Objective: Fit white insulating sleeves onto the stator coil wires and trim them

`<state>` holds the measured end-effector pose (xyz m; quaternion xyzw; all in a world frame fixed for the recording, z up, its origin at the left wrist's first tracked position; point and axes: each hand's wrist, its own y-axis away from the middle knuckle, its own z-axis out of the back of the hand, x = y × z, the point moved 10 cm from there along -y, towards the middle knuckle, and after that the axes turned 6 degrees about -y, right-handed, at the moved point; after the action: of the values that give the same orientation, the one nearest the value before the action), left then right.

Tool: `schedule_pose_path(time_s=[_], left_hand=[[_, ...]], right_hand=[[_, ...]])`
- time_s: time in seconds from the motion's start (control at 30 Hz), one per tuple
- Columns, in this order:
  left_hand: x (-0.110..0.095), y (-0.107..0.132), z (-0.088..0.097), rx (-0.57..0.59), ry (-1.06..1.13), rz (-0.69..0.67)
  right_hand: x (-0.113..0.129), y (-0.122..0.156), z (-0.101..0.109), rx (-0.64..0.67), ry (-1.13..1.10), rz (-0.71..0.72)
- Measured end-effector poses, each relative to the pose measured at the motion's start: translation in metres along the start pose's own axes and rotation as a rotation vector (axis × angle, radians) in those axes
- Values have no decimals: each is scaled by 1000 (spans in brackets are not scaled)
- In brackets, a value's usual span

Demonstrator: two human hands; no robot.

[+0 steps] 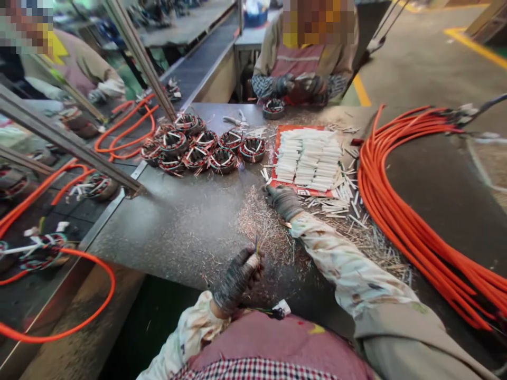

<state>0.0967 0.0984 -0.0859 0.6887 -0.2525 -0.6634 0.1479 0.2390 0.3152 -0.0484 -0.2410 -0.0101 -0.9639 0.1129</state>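
My left hand (236, 279), in a dark grey glove, grips a small white-wrapped wire bundle (253, 260) with thin coloured wire ends sticking out of its top. My right hand (283, 202), gloved the same way, rests closed on the steel table (170, 227) among copper-and-white clippings (261, 227), just below a red tray (283, 153) stacked with white insulating strips (309, 158). Nothing shows in its fingers. A group of wound motor stators (198, 145) sits further off on the table. A small black connector with a white tag (279, 310) lies by my lap.
A thick bundle of orange cables (400, 211) curves along the right. Pliers (235, 121) lie beyond the tray. Across the table, a co-worker's gloved hands (301, 87) work near a stator (273, 108). A conveyor and more workers run along the left.
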Motion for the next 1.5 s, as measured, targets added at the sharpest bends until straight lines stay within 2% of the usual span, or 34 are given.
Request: schedule_pose_path(time_s=[0.07,0.13,0.23,0.3,0.43,0.5,0.63,0.8,0.97,1.03,1.1,1.17,1.2,1.27,1.37,1.43,1.5], left_hand=[[2,-3,-2,-51,46,-7],[3,-8,-2,-88,57,-26],[3,-15,1,-126,32,-60],[-2,-17,4,-153,-5,-103],[-16,-16,2,-169,-118,-167],[-19,-15,-1,-166,-127,-161],[-18,-15,-3,-177,-99,-137],[-19,-14,-4,-180,-109,-140],[-14,-14,-7,-144,-74,-105],[-13,-13,-7,-146,-76,-103],[-13,-13,-7,-150,-68,-123],[-13,-13,-10,-127,-28,-156],[-12,-14,-13,-108,-11,-163],[-8,-15,-15,-99,-36,-142],[-3,-15,-13,-132,-150,-109],[-3,-15,-15,-115,-181,-113],[0,-14,-19,-77,-171,-100]], right_hand=[[1,-5,-2,-14,-68,-29],[-3,7,2,-68,-175,-70],[-14,46,11,-137,-373,-136],[-14,77,12,-132,-525,-150],[-5,129,-4,-120,-1176,-257],[-5,142,-13,-189,-1446,-358],[-7,148,-15,-311,-1551,-431],[-6,146,-10,-309,-1506,-429],[-2,147,-5,-303,-1466,-342],[3,150,-9,-244,-1478,-296],[12,153,-18,-101,-1444,-233],[20,156,-26,51,-1266,-132],[18,155,-26,78,-1115,-91],[-2,146,-15,19,-799,-77],[-53,123,17,-128,-496,-182],[-81,108,38,-148,-352,-221],[-97,97,50,-120,-231,-219]])
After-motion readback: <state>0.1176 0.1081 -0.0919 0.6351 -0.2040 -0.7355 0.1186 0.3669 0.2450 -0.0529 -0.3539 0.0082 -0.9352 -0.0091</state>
